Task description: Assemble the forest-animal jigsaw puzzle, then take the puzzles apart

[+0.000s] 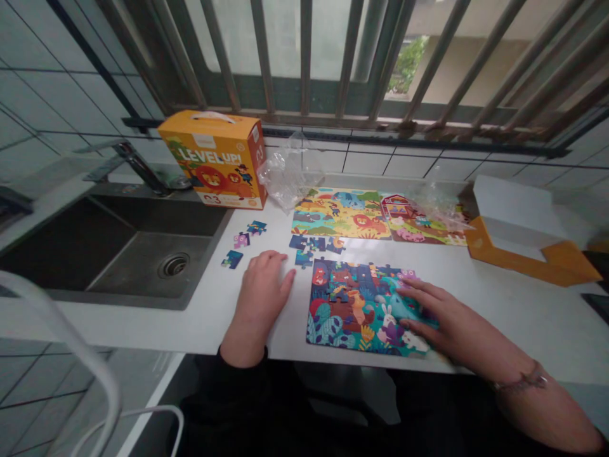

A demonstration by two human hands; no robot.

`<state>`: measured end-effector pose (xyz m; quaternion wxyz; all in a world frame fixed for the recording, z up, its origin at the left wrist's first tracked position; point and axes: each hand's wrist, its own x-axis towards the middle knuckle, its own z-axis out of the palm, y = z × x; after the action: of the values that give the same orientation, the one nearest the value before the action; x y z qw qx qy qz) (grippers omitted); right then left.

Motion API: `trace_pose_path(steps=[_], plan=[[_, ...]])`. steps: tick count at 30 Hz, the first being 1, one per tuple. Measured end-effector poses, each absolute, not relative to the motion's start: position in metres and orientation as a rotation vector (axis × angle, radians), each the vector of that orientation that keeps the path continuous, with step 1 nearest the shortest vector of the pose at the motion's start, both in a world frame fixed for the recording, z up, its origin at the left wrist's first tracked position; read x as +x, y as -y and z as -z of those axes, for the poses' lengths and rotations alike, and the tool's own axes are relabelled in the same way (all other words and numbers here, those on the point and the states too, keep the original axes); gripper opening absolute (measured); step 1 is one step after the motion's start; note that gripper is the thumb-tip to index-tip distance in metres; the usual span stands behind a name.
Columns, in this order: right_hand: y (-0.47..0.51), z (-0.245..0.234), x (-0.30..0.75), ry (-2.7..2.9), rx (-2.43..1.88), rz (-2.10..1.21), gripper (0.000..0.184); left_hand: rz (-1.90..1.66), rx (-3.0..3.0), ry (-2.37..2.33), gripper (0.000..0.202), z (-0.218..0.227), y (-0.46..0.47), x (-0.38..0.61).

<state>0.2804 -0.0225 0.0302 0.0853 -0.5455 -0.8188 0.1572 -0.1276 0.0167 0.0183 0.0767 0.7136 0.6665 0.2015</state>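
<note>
A blue-green forest jigsaw puzzle (356,311), partly put together, lies on the white counter in front of me. Its far edge shows bare tabs. On its right side rests my right hand (432,311), fingers stretched out and thumb apart, covering part of the picture. Left of the puzzle, my left hand (266,285) lies on the counter with its thumb held away from the fingers; nothing shows in it. Loose puzzle pieces (303,257) sit just beyond the puzzle's far left corner. Other loose pieces (232,259) lie between my left hand and the sink.
A sink (137,254) with a faucet (137,166) is at left. Behind stand an orange puzzle box (219,165) and crumpled clear plastic (288,171). Two finished puzzles, a yellow safari (340,216) and a farm (423,222), lie at the back. An open orange box (528,247) stands right.
</note>
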Motion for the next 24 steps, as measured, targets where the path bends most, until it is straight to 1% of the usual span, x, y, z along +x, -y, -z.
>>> trace_pose_path(steps=[4,6,9,15,21,24], plan=[[0.041,-0.029,0.313,2.275,-1.667,-0.333,0.043,-0.389,1.9,-2.511,0.047,-0.019,-0.023,-0.165],[0.051,-0.031,0.329,2.201,-1.711,-0.259,0.039,-0.271,1.819,-2.606,0.049,-0.016,-0.025,-0.175],[0.064,-0.032,0.349,2.11,-1.784,-0.181,0.035,-0.219,1.825,-2.623,0.046,-0.013,-0.027,-0.182],[0.072,-0.033,0.362,2.065,-1.839,-0.194,0.032,-0.094,1.804,-2.655,0.033,-0.02,-0.028,-0.185],[0.054,-0.043,0.346,2.14,-1.746,-0.193,0.03,-0.095,1.774,-2.668,0.028,-0.026,-0.026,-0.181],[0.037,-0.052,0.329,2.2,-1.701,-0.217,0.031,-0.177,1.76,-2.64,0.027,-0.026,-0.026,-0.182]])
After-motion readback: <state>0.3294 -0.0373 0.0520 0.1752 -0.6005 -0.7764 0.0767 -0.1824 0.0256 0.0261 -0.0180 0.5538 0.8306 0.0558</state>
